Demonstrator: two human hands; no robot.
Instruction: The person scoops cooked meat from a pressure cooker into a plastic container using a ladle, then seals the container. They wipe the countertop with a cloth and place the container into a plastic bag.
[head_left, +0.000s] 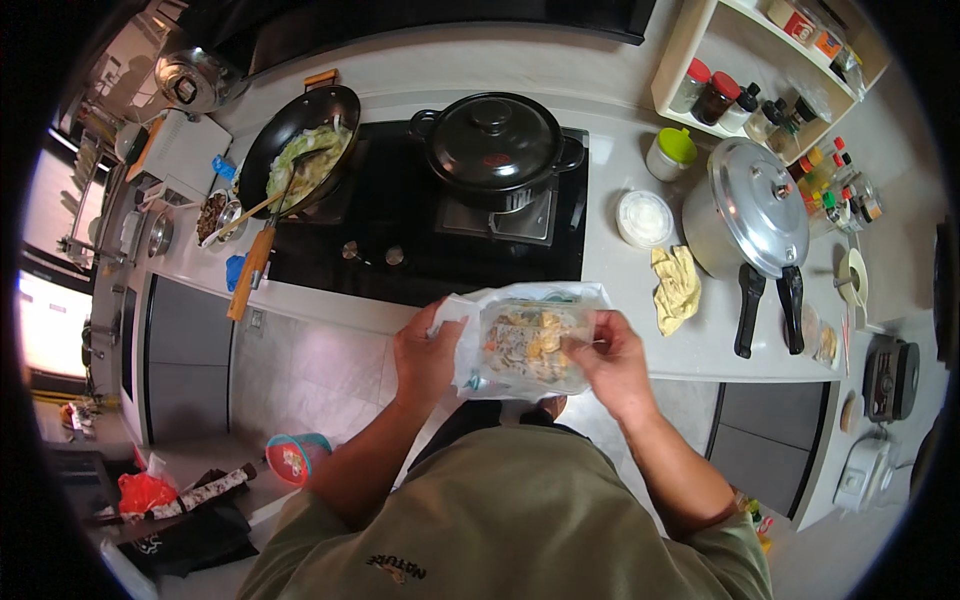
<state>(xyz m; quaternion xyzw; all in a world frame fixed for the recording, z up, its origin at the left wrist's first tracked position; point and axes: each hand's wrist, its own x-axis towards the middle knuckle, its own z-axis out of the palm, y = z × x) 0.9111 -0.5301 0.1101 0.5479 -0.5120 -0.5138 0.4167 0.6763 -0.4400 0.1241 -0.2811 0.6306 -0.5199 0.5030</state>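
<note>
Between my hands, just off the counter's front edge, is a clear plastic container of mixed food, lying in or against a white plastic bag. My left hand grips the bag at its left side. Fingers of my right hand pinch the container's right side. Beyond them a lidded black pot stands on the black cooktop. At the left burner a wok holds pale green vegetables, with a wooden-handled spatula and what looks like a wooden chopstick resting in it.
A pressure cooker stands on the right counter, its black handles towards me. Near it are a yellow cloth, a round lidded tub and a green-lidded jar. A shelf holds seasoning jars. A small bin stands on the floor at left.
</note>
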